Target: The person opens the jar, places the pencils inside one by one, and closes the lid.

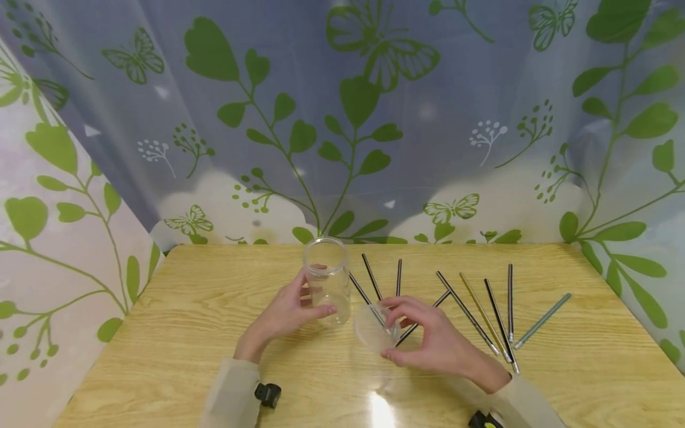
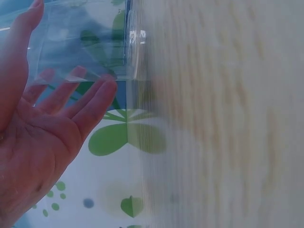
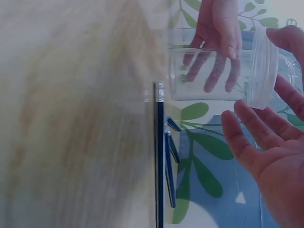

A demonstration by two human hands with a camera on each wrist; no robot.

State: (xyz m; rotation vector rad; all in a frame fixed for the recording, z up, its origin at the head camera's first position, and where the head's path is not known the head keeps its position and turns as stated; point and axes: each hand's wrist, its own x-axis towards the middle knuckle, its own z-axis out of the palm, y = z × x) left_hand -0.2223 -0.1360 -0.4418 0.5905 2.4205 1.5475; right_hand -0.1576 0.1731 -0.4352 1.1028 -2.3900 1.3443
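A clear plastic jar (image 1: pixel 333 291), its mouth open at the top, stands upright at the middle of the table. My left hand (image 1: pixel 286 312) grips its side, thumb in front and fingers round the back; in the left wrist view the fingers (image 2: pixel 97 102) show against the jar wall (image 2: pixel 90 38). Just right of the jar, my right hand (image 1: pixel 436 339) pinches a round translucent lid (image 1: pixel 371 330) by its edge, the disc tilted on its side. The right wrist view shows the lid (image 3: pixel 263 71) between thumb and fingers, overlapping the jar.
Several pencils lie scattered on the wooden table (image 1: pixel 182 333) behind and right of my right hand, among them a yellow pencil (image 1: pixel 481 309), a teal pencil (image 1: pixel 543 321) and dark ones (image 1: pixel 510 303). A patterned curtain (image 1: pixel 455 119) hangs along the table's far edge.
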